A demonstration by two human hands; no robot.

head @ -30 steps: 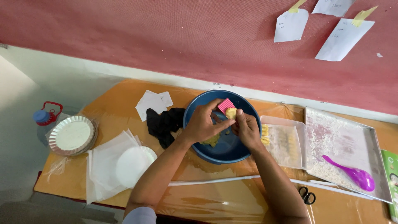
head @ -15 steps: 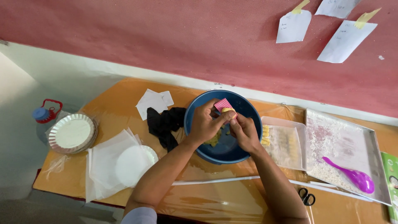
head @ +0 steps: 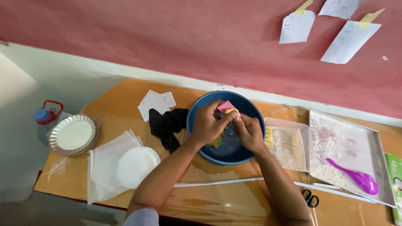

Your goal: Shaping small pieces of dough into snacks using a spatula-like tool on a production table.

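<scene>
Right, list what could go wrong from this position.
1. Both the left hand and right hand pinch a small yellow piece with a pink ridged tool over the blue bowl; a slip would likely drop it into the bowl.
2. The bowl sits close to the clear tray of yellow pieces; a nudge from the right forearm might shift it.

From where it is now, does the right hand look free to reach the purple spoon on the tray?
Probably yes: the purple spoon lies uncovered on the tray, beyond the clear container, but the right hand is busy pinching dough.
</scene>
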